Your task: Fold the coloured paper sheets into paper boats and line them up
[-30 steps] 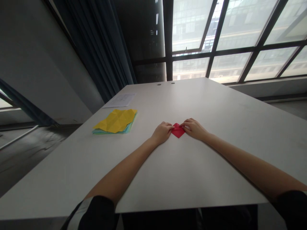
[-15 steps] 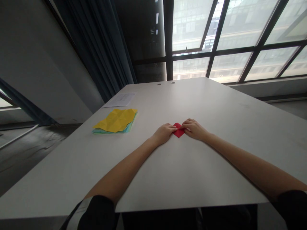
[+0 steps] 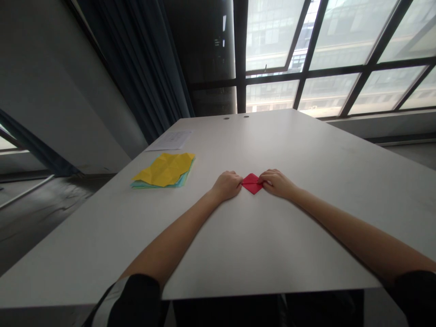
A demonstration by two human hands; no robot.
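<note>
A small folded red paper (image 3: 252,186) lies on the white table in front of me, diamond-shaped, with a crease line running across its middle from left to right. At its left corner, my left hand (image 3: 227,185) is closed, the fingertips pinching the paper's edge. My right hand (image 3: 276,183) has its fingers bent together on the right corner and hides that tip. Both forearms rest on or just over the tabletop.
To the left sits a creased yellow sheet (image 3: 165,169) on top of a stack of light green and blue paper (image 3: 184,180). Behind it lies a printed white sheet (image 3: 170,140). The white table (image 3: 259,245) reaches toward the windows; a dark blue curtain (image 3: 143,63) hangs at the back left.
My left hand has slid left from the paper's middle to its left corner, uncovering more of the red surface and crease. My right hand has barely moved.
</note>
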